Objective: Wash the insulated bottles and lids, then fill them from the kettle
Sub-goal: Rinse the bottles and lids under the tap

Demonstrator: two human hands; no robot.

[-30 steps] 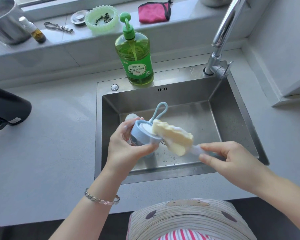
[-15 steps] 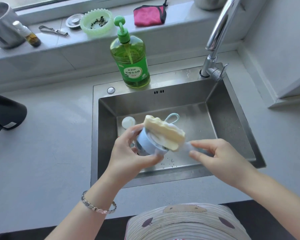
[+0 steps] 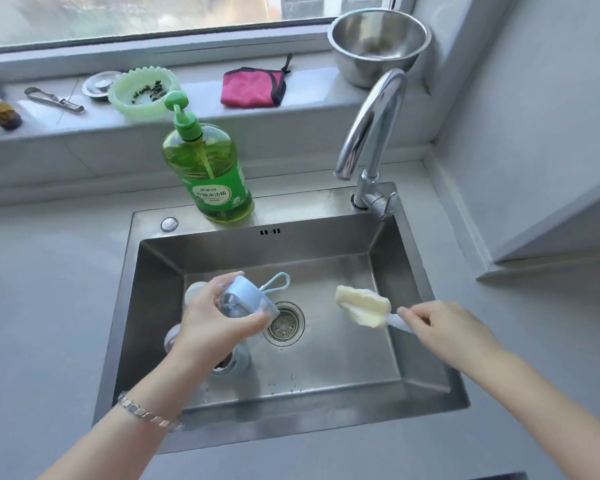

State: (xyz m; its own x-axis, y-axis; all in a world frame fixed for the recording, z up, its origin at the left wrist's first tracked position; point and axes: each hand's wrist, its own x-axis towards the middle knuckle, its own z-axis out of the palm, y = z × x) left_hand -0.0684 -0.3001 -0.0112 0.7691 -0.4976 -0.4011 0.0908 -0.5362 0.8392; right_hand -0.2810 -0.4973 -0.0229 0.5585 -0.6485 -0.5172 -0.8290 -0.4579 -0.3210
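Observation:
My left hand (image 3: 210,322) grips a pale blue bottle lid (image 3: 246,299) with a loop strap, held over the left half of the steel sink (image 3: 413,382). My right hand (image 3: 447,329) holds the handle of a sponge brush (image 3: 362,306), whose yellow sponge head hangs apart from the lid, over the right of the drain (image 3: 284,323). Under my left wrist an insulated bottle (image 3: 234,363) stands in the sink, mostly hidden. A whitish object (image 3: 192,291) peeks out behind my left hand.
A green dish soap bottle (image 3: 210,174) stands on the sink's back rim. The tap (image 3: 371,133) arches over the back right corner. On the window sill are a steel bowl (image 3: 378,43), a pink cloth (image 3: 253,86), a green dish (image 3: 142,91) and a peeler (image 3: 54,100).
The sponge brush has pulled off the lid and moved right. My left hand has lowered the lid and turned it. The view has tilted up, showing the window and drain.

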